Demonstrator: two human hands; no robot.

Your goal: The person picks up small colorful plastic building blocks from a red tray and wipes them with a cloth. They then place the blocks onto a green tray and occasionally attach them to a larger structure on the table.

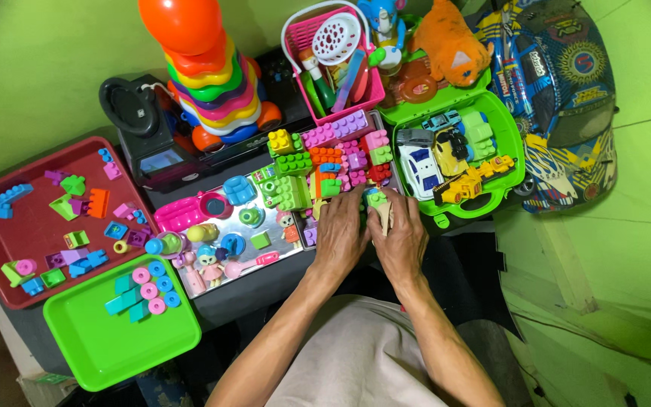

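Observation:
My left hand [339, 230] and my right hand [401, 237] meet over the front edge of a silver tray [265, 260], side by side. Together they grip a small toy piece [377, 203], green on top and pale beige below, pinched between the fingertips. Just beyond the fingers lies a heap of plastic building blocks [325, 162] in green, pink, orange, yellow and red. Small doll figures [209, 264] and little cups lie on the tray to the left of my left hand.
A green case [506, 132] of toy cars sits right of the blocks. A dark red tray [35, 226] with scattered blocks and a green tray [107, 339] are at left. Behind stand a stacking-ring toy [209, 75], a pink basket [340, 68] and an orange plush [446, 41].

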